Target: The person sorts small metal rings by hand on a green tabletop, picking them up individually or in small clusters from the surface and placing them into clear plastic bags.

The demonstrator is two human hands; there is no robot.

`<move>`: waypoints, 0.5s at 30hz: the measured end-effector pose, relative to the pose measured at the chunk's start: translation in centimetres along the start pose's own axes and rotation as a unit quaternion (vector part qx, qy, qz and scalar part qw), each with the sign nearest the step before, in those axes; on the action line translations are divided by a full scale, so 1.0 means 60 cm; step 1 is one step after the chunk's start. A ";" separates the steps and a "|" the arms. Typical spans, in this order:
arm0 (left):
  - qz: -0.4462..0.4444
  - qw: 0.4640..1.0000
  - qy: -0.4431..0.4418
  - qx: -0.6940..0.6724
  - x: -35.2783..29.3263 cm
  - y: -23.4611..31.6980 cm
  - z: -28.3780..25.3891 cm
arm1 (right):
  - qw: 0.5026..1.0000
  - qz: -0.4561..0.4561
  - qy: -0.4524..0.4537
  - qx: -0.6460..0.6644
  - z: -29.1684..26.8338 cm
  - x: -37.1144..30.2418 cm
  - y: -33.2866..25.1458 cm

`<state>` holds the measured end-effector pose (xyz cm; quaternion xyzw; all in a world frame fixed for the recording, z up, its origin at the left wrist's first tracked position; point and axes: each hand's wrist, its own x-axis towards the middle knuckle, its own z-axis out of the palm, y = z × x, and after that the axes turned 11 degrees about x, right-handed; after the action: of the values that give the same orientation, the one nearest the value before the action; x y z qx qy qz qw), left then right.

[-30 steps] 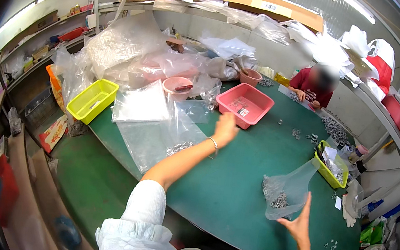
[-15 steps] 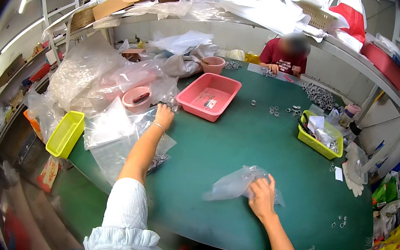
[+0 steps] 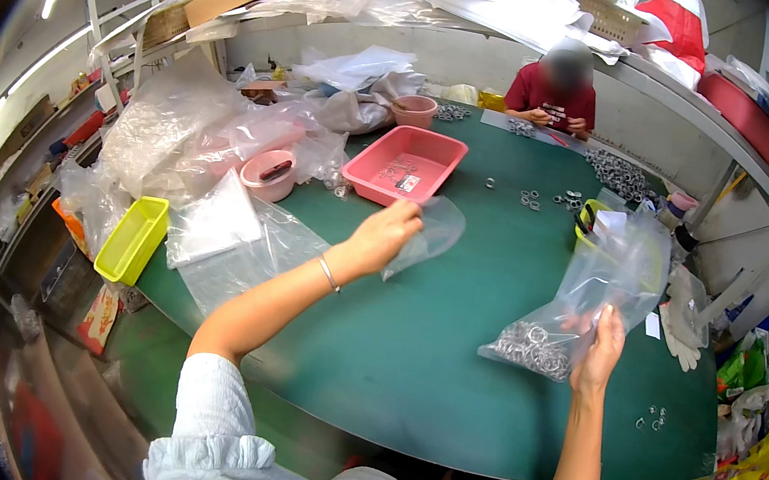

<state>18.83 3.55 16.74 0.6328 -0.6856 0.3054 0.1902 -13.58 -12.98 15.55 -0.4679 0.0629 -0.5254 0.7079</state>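
Observation:
My right hand [image 3: 599, 351] grips the side of a clear plastic bag of metal rings [image 3: 534, 349]. The rings are bunched in its lower corner, and its wide upper part reaches up in front of the yellow-green basket. My left hand [image 3: 383, 237] is closed on a smaller clear plastic bag [image 3: 438, 231], which hangs from the fingers just in front of the pink tray [image 3: 418, 198]. No contents show in this smaller bag.
Flat clear bags [image 3: 222, 237] lie at the left beside a yellow-green bin [image 3: 132, 241] and a pink bowl [image 3: 267, 176]. Loose rings [image 3: 618, 176] are heaped at the far right, near a seated person [image 3: 555, 98]. Gloves [image 3: 679, 343] lie at the right edge.
The bag of rings has gone from beside my left forearm to my right hand. My left hand has moved right and now holds a smaller clear bag, like the one my right hand held.

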 end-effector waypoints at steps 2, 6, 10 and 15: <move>0.015 1.000 -0.007 -0.026 0.010 0.052 -0.004 | 0.997 0.007 0.018 -0.073 0.036 -0.014 -0.018; 0.029 0.995 0.007 -0.092 0.019 0.138 0.007 | 0.898 -0.107 -0.139 -0.403 0.072 -0.044 -0.003; 0.013 0.987 0.073 -0.139 0.011 0.187 0.022 | 0.803 -0.028 -0.233 -0.547 0.042 -0.068 0.020; -0.015 0.964 0.186 -0.189 -0.015 0.204 0.055 | 0.706 0.028 -0.329 -0.626 0.032 -0.073 0.008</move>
<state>7.33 2.21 11.53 0.5276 -0.6739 0.2799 0.4349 -14.07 -8.31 14.52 -0.9447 0.1540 -0.1579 0.2428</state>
